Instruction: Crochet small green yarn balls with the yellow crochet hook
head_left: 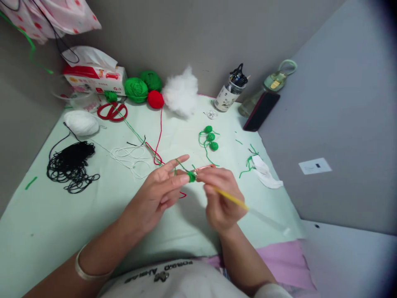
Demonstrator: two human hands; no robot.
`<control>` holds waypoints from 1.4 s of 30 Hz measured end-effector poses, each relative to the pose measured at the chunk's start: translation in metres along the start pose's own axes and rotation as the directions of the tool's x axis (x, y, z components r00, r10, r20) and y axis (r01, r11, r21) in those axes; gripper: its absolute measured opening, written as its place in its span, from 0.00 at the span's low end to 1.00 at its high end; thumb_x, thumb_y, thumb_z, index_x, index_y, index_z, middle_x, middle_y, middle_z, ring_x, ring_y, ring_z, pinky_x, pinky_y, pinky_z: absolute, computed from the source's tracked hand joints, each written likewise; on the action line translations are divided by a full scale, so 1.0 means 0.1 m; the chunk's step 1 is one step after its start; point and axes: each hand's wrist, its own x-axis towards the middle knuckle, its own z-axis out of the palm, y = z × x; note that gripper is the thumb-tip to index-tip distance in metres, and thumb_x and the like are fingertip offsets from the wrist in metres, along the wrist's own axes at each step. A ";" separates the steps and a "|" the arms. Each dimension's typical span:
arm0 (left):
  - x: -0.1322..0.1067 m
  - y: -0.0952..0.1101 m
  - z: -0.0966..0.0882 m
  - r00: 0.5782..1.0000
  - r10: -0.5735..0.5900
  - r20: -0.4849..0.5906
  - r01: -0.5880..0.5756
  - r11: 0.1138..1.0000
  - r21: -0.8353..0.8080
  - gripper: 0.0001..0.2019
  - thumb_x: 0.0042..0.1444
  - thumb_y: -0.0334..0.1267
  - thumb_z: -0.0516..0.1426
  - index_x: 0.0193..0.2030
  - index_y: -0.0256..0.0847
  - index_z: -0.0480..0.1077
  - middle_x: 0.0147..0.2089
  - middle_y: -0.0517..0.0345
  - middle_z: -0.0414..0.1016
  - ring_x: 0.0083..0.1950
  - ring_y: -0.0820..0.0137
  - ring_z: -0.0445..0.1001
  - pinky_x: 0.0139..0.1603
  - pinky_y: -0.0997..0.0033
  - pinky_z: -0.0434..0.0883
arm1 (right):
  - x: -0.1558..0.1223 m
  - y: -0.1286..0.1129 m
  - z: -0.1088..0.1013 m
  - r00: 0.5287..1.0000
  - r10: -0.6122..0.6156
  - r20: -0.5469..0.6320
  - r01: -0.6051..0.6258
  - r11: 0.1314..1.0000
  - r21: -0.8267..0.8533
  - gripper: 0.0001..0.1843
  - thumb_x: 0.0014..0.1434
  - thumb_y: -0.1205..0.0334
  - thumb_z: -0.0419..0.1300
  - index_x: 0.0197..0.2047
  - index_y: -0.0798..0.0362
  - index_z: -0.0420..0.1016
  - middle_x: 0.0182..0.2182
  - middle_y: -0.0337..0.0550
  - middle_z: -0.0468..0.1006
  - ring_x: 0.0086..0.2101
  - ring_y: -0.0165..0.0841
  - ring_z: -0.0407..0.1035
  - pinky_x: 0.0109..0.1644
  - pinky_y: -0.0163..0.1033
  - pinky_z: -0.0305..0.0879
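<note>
Between the fingertips of my left hand [163, 184] is a small green crochet piece [192, 177], with green yarn running up over the raised index finger. My right hand [223, 196] grips a crochet hook [232, 198] with a yellow handle that fades to a pale, blurred end. The hook's tip meets the green piece, where fingers partly hide it. Just beyond my hands lie a copper-coloured tool [205, 167], only partly visible, and a strand of red yarn [158, 158]. Farther back rest several small green crocheted balls [211, 137] with loose tails.
Along the back stand a tissue box [94, 78], green yarn balls [135, 90], a red ball [155, 99], white stuffing [181, 93], a pen jar [228, 95] and a bottle with a phone [262, 111]. Left are red-handled scissors [113, 112], white yarn [81, 123] and black cord [71, 163].
</note>
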 end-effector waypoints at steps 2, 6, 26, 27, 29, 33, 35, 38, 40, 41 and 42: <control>0.00 0.02 -0.02 0.999 0.025 -0.026 -0.025 1.000 0.003 0.29 0.59 0.34 0.66 0.67 0.36 0.69 0.21 0.75 0.56 0.18 0.84 0.43 0.18 0.82 0.48 | 0.06 0.00 0.02 0.975 0.215 -0.052 -0.194 0.944 0.268 0.12 0.71 0.64 0.57 0.48 0.45 0.82 0.35 0.43 0.82 0.31 0.34 0.77 0.35 0.44 0.78; -0.01 -0.01 -0.02 0.988 0.143 -0.062 -0.135 0.984 0.116 0.27 0.57 0.34 0.69 0.64 0.45 0.73 0.35 0.65 0.71 0.19 0.87 0.51 0.17 0.82 0.49 | 0.14 -0.01 0.07 0.923 0.383 0.037 -0.347 0.788 0.508 0.09 0.70 0.61 0.60 0.43 0.47 0.84 0.37 0.42 0.82 0.30 0.32 0.75 0.32 0.41 0.76; 0.03 -0.05 -0.01 0.992 0.112 -0.052 -0.109 0.993 0.051 0.14 0.55 0.34 0.70 0.50 0.44 0.82 0.31 0.64 0.73 0.19 0.85 0.51 0.17 0.84 0.53 | 0.12 0.04 0.08 0.889 0.439 0.131 -0.438 0.729 0.526 0.07 0.68 0.60 0.63 0.42 0.47 0.85 0.37 0.42 0.83 0.33 0.32 0.76 0.35 0.39 0.75; 0.03 -0.06 0.00 0.991 0.125 -0.050 -0.120 0.989 0.081 0.15 0.55 0.34 0.70 0.50 0.45 0.82 0.33 0.63 0.75 0.20 0.85 0.52 0.18 0.83 0.55 | 0.11 0.04 0.09 0.890 0.435 0.136 -0.437 0.733 0.521 0.07 0.68 0.60 0.64 0.42 0.47 0.85 0.38 0.42 0.83 0.34 0.32 0.76 0.36 0.39 0.75; 0.02 -0.07 0.01 0.990 0.131 -0.055 -0.124 0.986 0.115 0.15 0.55 0.35 0.70 0.50 0.46 0.82 0.35 0.62 0.76 0.20 0.85 0.53 0.18 0.82 0.56 | 0.09 0.05 0.09 0.877 0.461 0.136 -0.458 0.715 0.528 0.07 0.68 0.60 0.63 0.43 0.47 0.85 0.38 0.42 0.84 0.34 0.31 0.76 0.37 0.39 0.75; 0.01 -0.05 -0.02 0.988 0.137 -0.074 -0.124 0.981 0.150 0.15 0.54 0.36 0.70 0.50 0.46 0.82 0.38 0.61 0.75 0.21 0.85 0.54 0.18 0.81 0.57 | 0.11 0.06 0.06 0.837 0.519 0.173 -0.513 0.636 0.576 0.09 0.70 0.56 0.61 0.42 0.49 0.81 0.36 0.42 0.85 0.30 0.31 0.76 0.35 0.39 0.76; 0.00 -0.03 -0.02 0.986 0.144 -0.080 -0.129 0.978 0.166 0.14 0.55 0.36 0.70 0.49 0.46 0.83 0.38 0.61 0.74 0.21 0.85 0.54 0.18 0.81 0.56 | 0.13 0.05 0.04 0.836 0.521 0.174 -0.515 0.633 0.578 0.11 0.71 0.54 0.59 0.41 0.49 0.79 0.35 0.42 0.85 0.29 0.31 0.77 0.33 0.39 0.76; -0.02 -0.02 -0.02 0.984 0.156 -0.083 -0.139 0.973 0.186 0.13 0.55 0.36 0.70 0.48 0.47 0.83 0.37 0.62 0.73 0.21 0.84 0.54 0.18 0.80 0.56 | 0.14 0.01 0.01 0.845 0.506 0.170 -0.507 0.658 0.557 0.11 0.72 0.53 0.58 0.42 0.49 0.77 0.36 0.43 0.86 0.30 0.33 0.78 0.34 0.40 0.77; -0.03 -0.02 -0.02 0.981 0.172 -0.084 -0.152 0.966 0.210 0.13 0.56 0.36 0.69 0.48 0.48 0.83 0.36 0.63 0.73 0.20 0.84 0.55 0.18 0.79 0.55 | 0.13 -0.02 0.00 0.865 0.476 0.161 -0.481 0.690 0.541 0.11 0.73 0.55 0.57 0.43 0.49 0.77 0.37 0.43 0.86 0.32 0.33 0.80 0.36 0.42 0.78; -0.04 -0.02 -0.01 0.979 0.185 -0.088 -0.161 0.960 0.228 0.13 0.56 0.36 0.69 0.49 0.49 0.83 0.36 0.63 0.72 0.20 0.84 0.55 0.18 0.79 0.55 | 0.12 -0.04 0.00 0.877 0.457 0.146 -0.460 0.715 0.526 0.10 0.73 0.57 0.56 0.43 0.49 0.78 0.38 0.43 0.86 0.32 0.34 0.80 0.36 0.42 0.79; -0.04 -0.02 -0.01 0.975 0.201 -0.092 -0.173 0.953 0.250 0.13 0.57 0.35 0.68 0.49 0.49 0.83 0.36 0.63 0.72 0.20 0.84 0.56 0.19 0.79 0.55 | 0.11 -0.05 -0.01 0.892 0.435 0.125 -0.435 0.747 0.502 0.10 0.73 0.58 0.56 0.44 0.49 0.79 0.38 0.43 0.86 0.33 0.33 0.80 0.37 0.43 0.79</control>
